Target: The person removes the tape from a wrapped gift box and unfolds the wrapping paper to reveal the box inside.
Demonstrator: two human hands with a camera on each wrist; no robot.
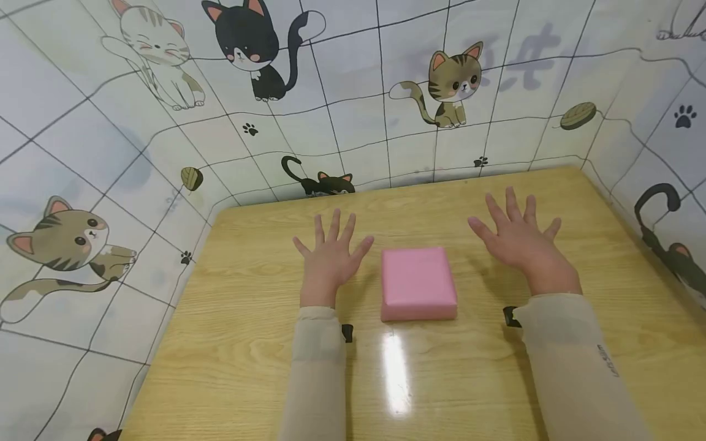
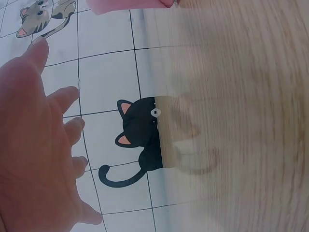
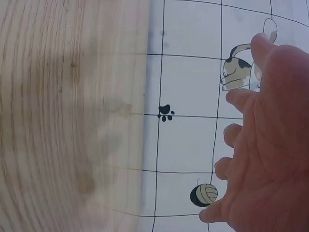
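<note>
A pink, square, box-like block (image 1: 418, 282) with a smooth, slightly shiny surface sits on the wooden table (image 1: 248, 318), between the two hands. To its left is my left hand (image 1: 331, 260), fingers spread and straight, holding nothing. My right hand (image 1: 518, 239) is on its other side, farther from the block, fingers likewise fanned out and holding nothing. In the left wrist view the pink block (image 2: 130, 5) shows only as a strip at the top edge, beyond the left hand (image 2: 38, 140). The right wrist view has the right hand (image 3: 270, 140) with its fingers apart, against the wall.
A white wall covering (image 1: 353, 122) with grid lines and cartoon cats closes off the table's back and both sides. Light glares off the tabletop in front of the block. Beige sleeves cover both forearms, and a small black clip-like piece (image 1: 512, 316) shows at the right cuff.
</note>
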